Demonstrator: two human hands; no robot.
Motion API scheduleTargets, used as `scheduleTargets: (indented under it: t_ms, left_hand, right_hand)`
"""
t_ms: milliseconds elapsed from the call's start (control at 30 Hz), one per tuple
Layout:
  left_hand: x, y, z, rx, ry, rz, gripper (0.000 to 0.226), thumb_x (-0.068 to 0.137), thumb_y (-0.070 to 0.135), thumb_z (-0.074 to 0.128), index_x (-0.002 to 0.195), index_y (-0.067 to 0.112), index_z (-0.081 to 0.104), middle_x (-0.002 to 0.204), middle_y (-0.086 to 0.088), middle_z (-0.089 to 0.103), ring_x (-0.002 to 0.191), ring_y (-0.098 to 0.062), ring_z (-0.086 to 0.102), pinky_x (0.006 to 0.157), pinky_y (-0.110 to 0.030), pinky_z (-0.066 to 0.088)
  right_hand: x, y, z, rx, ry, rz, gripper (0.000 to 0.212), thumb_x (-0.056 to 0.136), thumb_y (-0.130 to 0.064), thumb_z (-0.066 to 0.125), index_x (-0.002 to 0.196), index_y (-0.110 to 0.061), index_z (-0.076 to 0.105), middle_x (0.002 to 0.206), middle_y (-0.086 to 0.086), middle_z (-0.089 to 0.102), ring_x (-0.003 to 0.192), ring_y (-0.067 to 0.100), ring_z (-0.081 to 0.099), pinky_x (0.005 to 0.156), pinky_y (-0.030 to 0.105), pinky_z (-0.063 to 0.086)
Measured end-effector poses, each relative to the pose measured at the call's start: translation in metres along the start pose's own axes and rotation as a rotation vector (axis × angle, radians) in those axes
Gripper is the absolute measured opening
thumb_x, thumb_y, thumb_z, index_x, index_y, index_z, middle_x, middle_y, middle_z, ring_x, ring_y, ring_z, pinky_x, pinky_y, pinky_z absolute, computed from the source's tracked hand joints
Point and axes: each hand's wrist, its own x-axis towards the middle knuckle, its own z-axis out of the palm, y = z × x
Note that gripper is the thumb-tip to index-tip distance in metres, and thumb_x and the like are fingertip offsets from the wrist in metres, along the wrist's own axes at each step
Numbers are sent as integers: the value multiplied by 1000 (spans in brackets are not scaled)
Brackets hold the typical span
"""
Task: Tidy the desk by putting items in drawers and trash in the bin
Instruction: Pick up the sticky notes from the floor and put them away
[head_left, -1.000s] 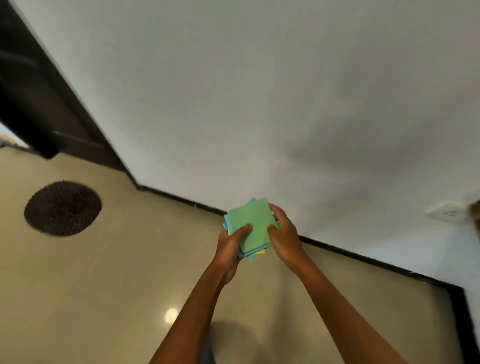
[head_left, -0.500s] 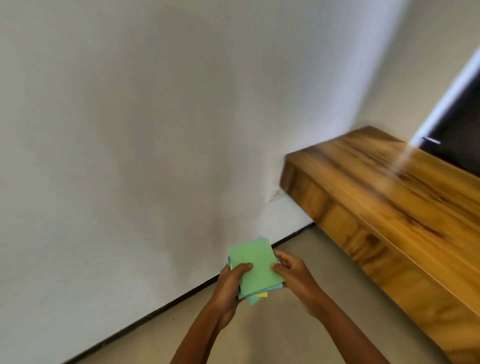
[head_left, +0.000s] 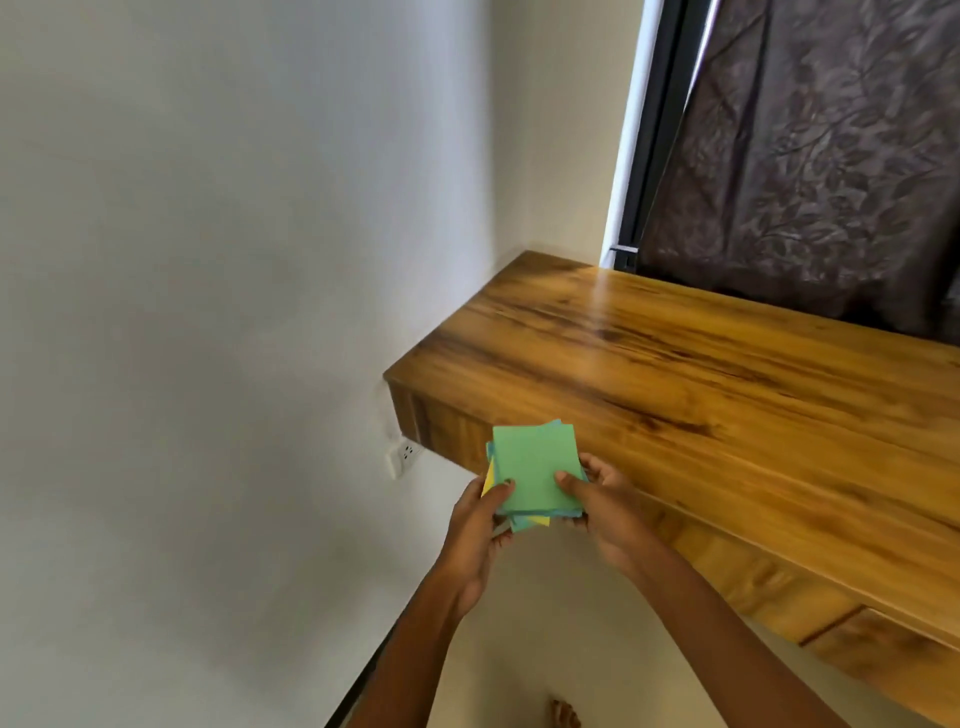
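Observation:
A stack of coloured paper squares (head_left: 535, 470), green on top with blue and yellow sheets below, is held in front of me at the desk's near left corner. My left hand (head_left: 475, 530) grips its left edge, thumb on top. My right hand (head_left: 602, 501) grips its right edge the same way. The wooden desk (head_left: 727, 405) runs along the right, its top bare. Drawer fronts (head_left: 769, 587) show along its front face, closed.
A white wall fills the left side, with a white wall socket (head_left: 402, 457) just under the desk's left end. A dark patterned curtain (head_left: 810, 156) hangs behind the desk. Pale floor lies below, with a foot (head_left: 565, 714) at the bottom edge.
My view has swung right from the floor and wall to the desk. Both hands still hold the paper stack, now close to the desk's corner.

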Motion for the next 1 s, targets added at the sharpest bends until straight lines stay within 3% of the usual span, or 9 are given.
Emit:
scheduleTargets:
  t_ms: [133, 200, 333, 433, 533, 700, 867, 933, 1000]
  left_hand:
    - [64, 29, 13, 76, 18, 38, 30, 96, 13, 49, 126, 15, 54, 107, -2, 69, 93, -11, 66, 78, -21, 54]
    - [96, 42, 20, 136, 40, 57, 35, 96, 15, 51, 131, 16, 49, 112, -4, 67, 97, -12, 65, 81, -21, 53]
    - [156, 50, 30, 474, 105, 29, 57, 95, 26, 53, 146, 20, 28, 129, -1, 53, 107, -10, 52, 87, -24, 43]
    - [185, 36, 19, 791, 183, 40, 68, 92, 36, 56, 149, 24, 20, 148, -1, 37, 130, -17, 38, 109, -38, 31]
    - [201, 27, 5, 1017, 328, 120, 66, 91, 43, 53, 148, 28, 22, 153, -2, 30, 141, -22, 25, 116, -50, 17]
    - [209, 14, -19, 1205, 328, 396, 61, 91, 54, 25, 146, 27, 30, 154, 5, 29, 145, -12, 12, 116, -43, -6]
    - [213, -4, -46, 1378, 239, 618, 59, 94, 47, 22, 146, 21, 32, 152, 3, 33, 144, -11, 13, 117, -39, -1]
    - [214, -3, -50, 1393, 204, 654, 56, 95, 42, 27, 145, 19, 35, 150, 0, 37, 143, -14, 18, 117, -36, 0]
    - [213, -3, -55, 1395, 161, 688, 54, 95, 39, 31, 144, 17, 35, 148, -3, 40, 141, -16, 22, 117, -35, 1]
  right_hand:
    - [75, -32, 13, 24, 129, -13, 33, 91, -6, 55, 124, -9, 52, 112, 11, 62, 93, 24, 61, 70, 37, 54]
    - [107, -41, 18, 27, 155, 0, 37, 91, -4, 54, 128, -7, 50, 118, 13, 61, 97, 25, 60, 70, 35, 54]
    - [156, -44, 13, 28, 126, 115, 48, 91, 1, 50, 137, -8, 41, 127, 14, 55, 107, 28, 58, 74, 36, 54]
    - [173, -41, 5, -34, 168, 137, 52, 89, 2, 50, 138, -9, 39, 127, 11, 54, 108, 27, 58, 85, 40, 53]
    - [181, -38, 3, -190, 291, 70, 45, 85, -4, 52, 130, -10, 50, 124, 8, 56, 105, 23, 57, 88, 42, 53]
    - [170, -33, 9, -321, 526, -33, 36, 82, -6, 56, 117, -11, 55, 128, 9, 42, 111, 25, 48, 88, 36, 49]
    - [144, -19, 28, -409, 708, -207, 31, 79, -3, 59, 107, -16, 57, 123, 7, 41, 115, 21, 37, 91, 38, 43]
    - [128, -6, 43, -417, 718, -311, 29, 79, 1, 58, 94, -24, 58, 109, -1, 45, 106, 19, 45, 84, 34, 46]
    - [110, 6, 61, -441, 614, -377, 39, 81, 4, 56, 81, -35, 53, 93, -11, 49, 90, 12, 52, 75, 26, 48]
